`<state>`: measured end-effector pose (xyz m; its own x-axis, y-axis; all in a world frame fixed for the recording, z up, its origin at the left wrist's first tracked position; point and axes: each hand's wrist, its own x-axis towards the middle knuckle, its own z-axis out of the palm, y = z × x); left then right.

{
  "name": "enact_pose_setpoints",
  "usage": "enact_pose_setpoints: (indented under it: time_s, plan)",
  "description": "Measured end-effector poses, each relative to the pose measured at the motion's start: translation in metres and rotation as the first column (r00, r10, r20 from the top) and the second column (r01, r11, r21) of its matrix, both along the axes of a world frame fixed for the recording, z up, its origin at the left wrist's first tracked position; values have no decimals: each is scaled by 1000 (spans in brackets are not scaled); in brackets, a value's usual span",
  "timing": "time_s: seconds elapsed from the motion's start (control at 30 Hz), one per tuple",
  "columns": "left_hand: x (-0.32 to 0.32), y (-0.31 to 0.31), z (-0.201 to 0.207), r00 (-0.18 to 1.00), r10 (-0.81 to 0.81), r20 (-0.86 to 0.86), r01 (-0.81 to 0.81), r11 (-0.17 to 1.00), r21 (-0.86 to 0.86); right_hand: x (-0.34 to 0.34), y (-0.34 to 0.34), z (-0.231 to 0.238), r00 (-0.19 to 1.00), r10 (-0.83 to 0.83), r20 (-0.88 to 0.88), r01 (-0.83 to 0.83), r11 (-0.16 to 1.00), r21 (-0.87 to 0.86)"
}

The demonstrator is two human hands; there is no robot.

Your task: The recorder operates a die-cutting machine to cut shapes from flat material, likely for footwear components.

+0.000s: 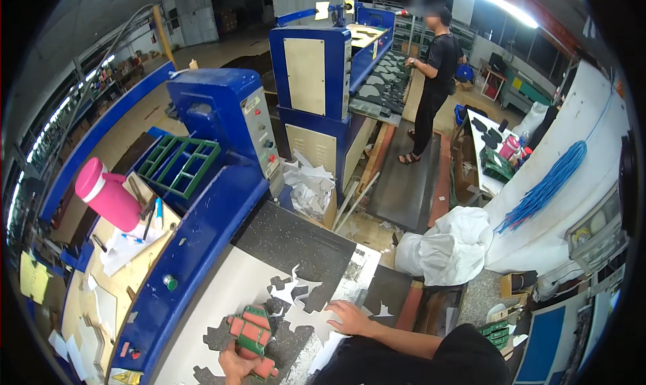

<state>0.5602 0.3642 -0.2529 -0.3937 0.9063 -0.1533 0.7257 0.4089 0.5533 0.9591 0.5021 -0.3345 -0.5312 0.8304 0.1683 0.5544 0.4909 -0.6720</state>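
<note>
My left hand (237, 363) is closed on the lower side of a red and green cutting die (252, 332). The die rests over a white sheet (214, 297) on the press bed, where dark die-shaped gaps surround it. My right hand (348, 317) lies palm down with fingers stretched, by the bed's light speckled edge and nearest to a jagged white offcut (296, 291). Nothing shows in its grasp. The black cutting board (296, 240) is bare beyond the sheet.
A blue press beam (202, 250) runs along the left, with a pink jug (111, 195) and pens beyond it. White scraps (311, 186) fill a box ahead. A white sack (447, 247) stands at right. Another person (437, 62) works at a farther press.
</note>
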Motion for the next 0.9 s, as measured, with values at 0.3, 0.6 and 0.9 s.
enact_pose_setpoints:
  time_s: [0.3, 0.6, 0.9]
  plan:
    - [4, 123, 17, 987, 99, -124, -122, 974, -192, -34, 54, 65, 968, 138, -209, -138, 990, 15]
    - [-2, 170, -43, 791, 597, -135, -608, 791, -64, -177, 203, 21, 870, 483, -100, -491, 866, -92]
    - [-17, 158, -36, 903, 399, -161, -368, 910, 192, -211, 218, -40, 698, 714, -58, -716, 693, -84]
